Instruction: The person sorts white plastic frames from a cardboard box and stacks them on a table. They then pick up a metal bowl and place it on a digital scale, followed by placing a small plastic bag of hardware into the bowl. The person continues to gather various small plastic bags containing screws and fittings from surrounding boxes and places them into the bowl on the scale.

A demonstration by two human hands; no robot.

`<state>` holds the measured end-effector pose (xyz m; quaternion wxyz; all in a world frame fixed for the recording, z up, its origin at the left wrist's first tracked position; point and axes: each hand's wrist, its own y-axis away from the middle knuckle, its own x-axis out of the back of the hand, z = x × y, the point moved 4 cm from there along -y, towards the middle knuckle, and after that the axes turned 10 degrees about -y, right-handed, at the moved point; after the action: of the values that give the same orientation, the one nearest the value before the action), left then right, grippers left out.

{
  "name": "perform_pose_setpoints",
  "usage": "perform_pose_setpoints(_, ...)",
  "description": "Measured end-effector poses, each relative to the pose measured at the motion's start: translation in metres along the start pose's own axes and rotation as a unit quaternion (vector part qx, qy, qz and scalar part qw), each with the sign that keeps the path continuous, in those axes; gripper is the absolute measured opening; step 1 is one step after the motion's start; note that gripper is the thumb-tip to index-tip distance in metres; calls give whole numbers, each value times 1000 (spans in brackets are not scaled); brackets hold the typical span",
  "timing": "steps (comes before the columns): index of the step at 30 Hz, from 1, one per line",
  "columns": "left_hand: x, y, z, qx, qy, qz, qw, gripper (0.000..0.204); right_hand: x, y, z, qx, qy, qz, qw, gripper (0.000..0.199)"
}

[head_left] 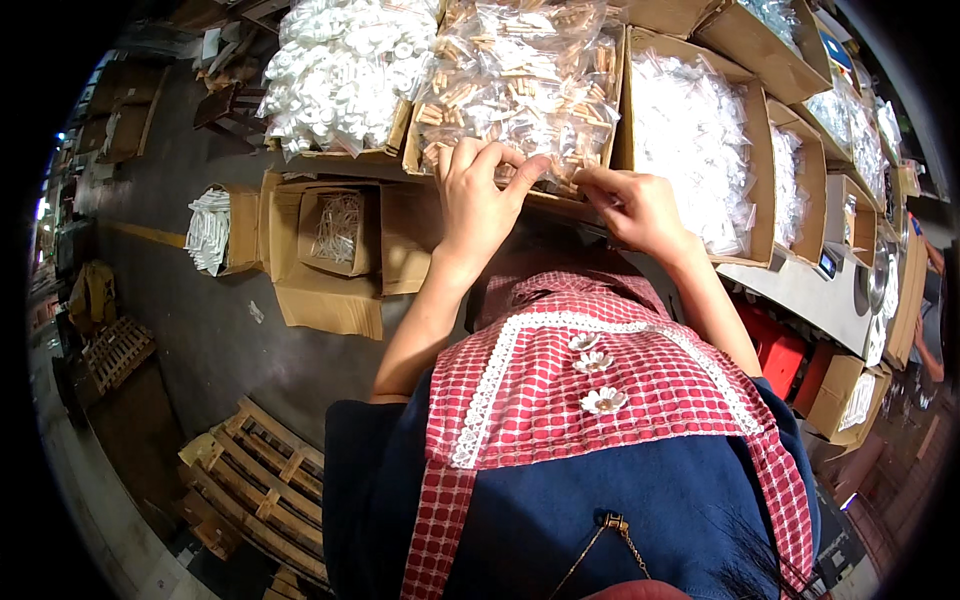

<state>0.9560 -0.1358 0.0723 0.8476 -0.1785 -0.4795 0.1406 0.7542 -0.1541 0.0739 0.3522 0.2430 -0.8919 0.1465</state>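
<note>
Evidently both hands were raised to the front edge of the middle box, where clear bags of pegs were heaped. The left hand was laid over the box lip, fingers curled and pinched with the thumb on what appeared to be one small bag; the item itself was mostly hidden, so this could not be confirmed. The right hand was held just beside it, fingertips drawn narrowly together at the same spot, as if the same bag's edge was gripped.

The pegs were short, tan, wooden-looking cylinders, packed in glossy film that crinkled and reflected light. To the left, a box of white plastic parts was noted, bagged likewise; to the right, a box of white translucent packets. Boxes were tilted toward the person, presumably so contents were within reach. All cartons were plain brown corrugated board. A red checked apron with lace trim was worn. Wooden pallets lay on the grey floor.
</note>
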Motion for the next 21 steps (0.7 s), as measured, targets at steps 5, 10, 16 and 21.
perform_pose_setpoints(5, -12, 5, 0, 2, 26, -12, 1000, 17, -2, -4, 9, -41, -95, 1, 995, 21)
perform_pose_setpoints(10, -1, 6, -36, 232, 421, 8, 877, 6, -2, -3, 12, -34, -252, 57, 965, 23)
perform_pose_setpoints(16, 29, 13, -29, 309, 570, 38, 761, 6, 7, -12, -37, 77, -202, 83, 973, 28)
perform_pose_setpoints(21, 24, 14, -8, 243, 480, -21, 843, 9, 1, -34, -74, 194, 109, 63, 973, 54)
